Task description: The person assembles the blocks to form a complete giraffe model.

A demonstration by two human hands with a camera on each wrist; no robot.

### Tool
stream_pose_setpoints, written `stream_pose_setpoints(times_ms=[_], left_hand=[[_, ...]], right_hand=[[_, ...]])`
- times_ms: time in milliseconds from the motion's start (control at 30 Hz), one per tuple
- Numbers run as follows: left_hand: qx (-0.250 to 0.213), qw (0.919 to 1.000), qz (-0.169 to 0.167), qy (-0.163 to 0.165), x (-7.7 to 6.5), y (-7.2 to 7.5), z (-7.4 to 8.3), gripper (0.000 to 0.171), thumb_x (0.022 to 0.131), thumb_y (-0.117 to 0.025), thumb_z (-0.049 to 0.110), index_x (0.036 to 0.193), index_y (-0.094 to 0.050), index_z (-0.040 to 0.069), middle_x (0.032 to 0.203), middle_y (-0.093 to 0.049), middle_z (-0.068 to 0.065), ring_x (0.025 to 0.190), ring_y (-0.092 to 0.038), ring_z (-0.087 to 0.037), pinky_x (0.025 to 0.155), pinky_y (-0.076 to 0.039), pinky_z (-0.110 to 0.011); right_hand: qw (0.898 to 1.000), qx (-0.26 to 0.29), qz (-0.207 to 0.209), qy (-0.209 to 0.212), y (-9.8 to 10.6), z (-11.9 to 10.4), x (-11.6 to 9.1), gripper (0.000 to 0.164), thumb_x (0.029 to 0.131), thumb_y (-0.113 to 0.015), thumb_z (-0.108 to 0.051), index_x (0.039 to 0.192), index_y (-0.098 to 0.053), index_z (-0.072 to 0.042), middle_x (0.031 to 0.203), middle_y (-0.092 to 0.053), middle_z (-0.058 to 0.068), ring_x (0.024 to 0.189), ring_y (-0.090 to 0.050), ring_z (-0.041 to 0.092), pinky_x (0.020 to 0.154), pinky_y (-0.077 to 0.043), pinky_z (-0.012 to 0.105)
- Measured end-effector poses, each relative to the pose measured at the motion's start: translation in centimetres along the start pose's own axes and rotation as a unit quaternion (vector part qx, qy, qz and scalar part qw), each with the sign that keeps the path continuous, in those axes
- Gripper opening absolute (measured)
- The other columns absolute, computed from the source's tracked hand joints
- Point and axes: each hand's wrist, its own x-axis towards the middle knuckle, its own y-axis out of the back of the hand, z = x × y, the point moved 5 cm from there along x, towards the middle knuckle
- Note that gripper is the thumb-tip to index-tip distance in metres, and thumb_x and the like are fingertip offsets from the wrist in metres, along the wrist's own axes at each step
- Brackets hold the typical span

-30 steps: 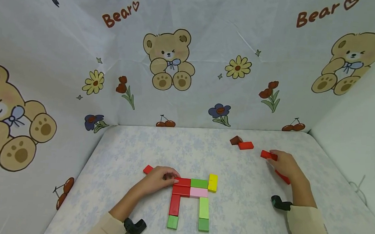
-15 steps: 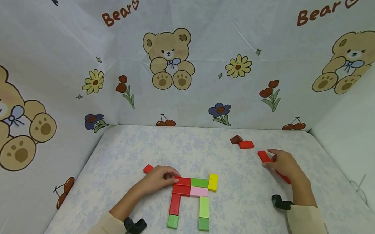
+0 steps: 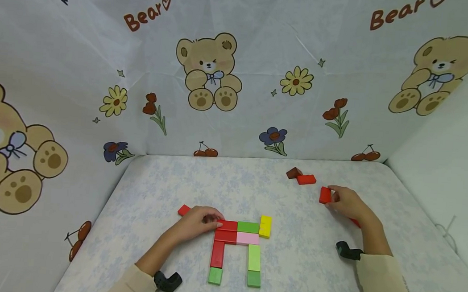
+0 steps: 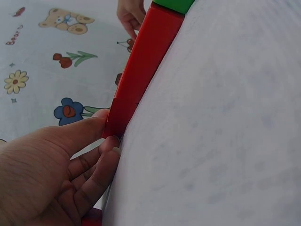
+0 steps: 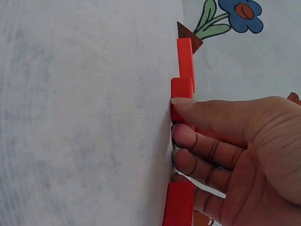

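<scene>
The left hand (image 3: 199, 222) pinches the end of a top red block (image 3: 227, 226) with its thumb and a finger. A green block (image 3: 248, 227) touches that block's other end, and a yellow block (image 3: 265, 226) sits just beside the green one, farther from the left hand. Next to the top red block, on the person's side, is a second red block (image 3: 225, 237), then a pink block (image 3: 247, 239). Two legs of blocks come down from them on the worktop (image 3: 167, 177), between the hands.

The right hand (image 3: 347, 202) pinches a small-looking red block (image 3: 325, 195) between thumb and fingers. A half-hidden red block (image 3: 355, 222) lies under that wrist. Past the right fingertips are a bright red block (image 3: 306, 180) and a brown block (image 3: 294, 173). One more red block (image 3: 183, 210) peeks out from behind the left hand.
</scene>
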Motion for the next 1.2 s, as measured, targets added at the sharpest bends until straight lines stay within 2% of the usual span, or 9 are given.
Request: stream_pose_setpoints(times_ms=[267, 400, 700, 933, 1200], left_hand=[[-0.001, 1.0000, -0.002, -0.001, -0.1, 0.2, 0.5, 0.013, 0.097, -0.071, 0.032, 0.108, -0.074, 0.028, 0.086, -0.065, 0.015, 0.078, -0.060, -0.008, 0.070, -0.052, -0.028], [0.002, 1.0000, -0.001, -0.002, -0.2, 0.3, 0.6, 0.013, 0.097, -0.071, 0.031, 0.108, -0.074, 0.027, 0.087, -0.065, 0.015, 0.078, -0.060, -0.008, 0.071, -0.052, -0.028], [-0.003, 1.0000, 0.003, 0.005, -0.3, 0.1, 0.6, 0.012, 0.096, -0.072, 0.030, 0.107, -0.075, 0.027, 0.086, -0.065, 0.014, 0.078, -0.060, -0.008, 0.070, -0.051, -0.028], [-0.006, 1.0000, -0.005, 0.004, -0.5, -0.3, 0.2, 0.012, 0.096, -0.072, 0.031, 0.107, -0.075, 0.027, 0.084, -0.064, 0.013, 0.076, -0.059, -0.008, 0.068, -0.051, -0.027], [-0.002, 1.0000, -0.001, -0.001, -0.3, 0.0, 0.0, 0.011, 0.096, -0.072, 0.031, 0.107, -0.075, 0.029, 0.085, -0.065, 0.014, 0.077, -0.059, -0.008, 0.069, -0.051, -0.027]], right_hand=[[1.000, 0.013, 0.016, -0.003, -0.1, -1.0, -0.1, 0.063, 0.085, -0.082, -0.025, 0.131, -0.052, 0.007, 0.082, -0.056, 0.006, 0.073, -0.051, 0.021, 0.060, -0.045, 0.033], [0.999, 0.019, 0.021, 0.018, -0.1, -2.1, 0.1, 0.062, 0.084, -0.084, -0.028, 0.128, -0.054, 0.005, 0.083, -0.058, 0.005, 0.075, -0.052, 0.020, 0.061, -0.046, 0.032], [0.996, 0.027, 0.032, 0.077, -0.3, -5.3, -0.3, 0.056, 0.084, -0.084, -0.022, 0.125, -0.057, 0.004, 0.085, -0.060, 0.005, 0.077, -0.054, 0.020, 0.065, -0.048, 0.030], [0.995, 0.025, 0.028, 0.096, -1.1, -8.3, -0.7, 0.056, 0.083, -0.085, -0.019, 0.125, -0.056, 0.004, 0.087, -0.061, 0.005, 0.077, -0.054, 0.020, 0.062, -0.050, 0.028], [0.993, 0.027, 0.022, 0.109, -3.0, -11.0, -0.4, 0.056, 0.080, -0.086, -0.016, 0.126, -0.059, 0.001, 0.091, -0.064, 0.007, 0.081, -0.057, 0.019, 0.065, -0.054, 0.028]])
